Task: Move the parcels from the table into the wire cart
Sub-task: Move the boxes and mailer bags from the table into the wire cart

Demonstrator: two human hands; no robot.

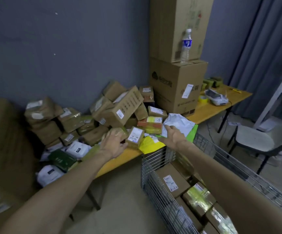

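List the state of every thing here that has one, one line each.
left hand, on a taped box, grip unclear
right hand, pinching the white mailer
wire cart, open-topped, partly filled with boxes
water bottle, upright, capped, on a carton
table, piled with parcels

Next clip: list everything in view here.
brown cardboard parcels: many, brown, heaped on the table
yellow wooden table: one, yellow, under the heap
white plastic mailer bags: several, white, table's near left
dark green box: one, green, among those bags
large cardboard cartons: two, brown, stacked right of the heap
clear plastic water bottle: one, blue label, upright on the lower carton
silver wire cart: one, silver, before the table, boxes inside
pale-seated chair: one, off-white, right of the cart
left hand: one, on a taped brown parcel, grip unclear
right hand: one, pinching a grey-white plastic mailer
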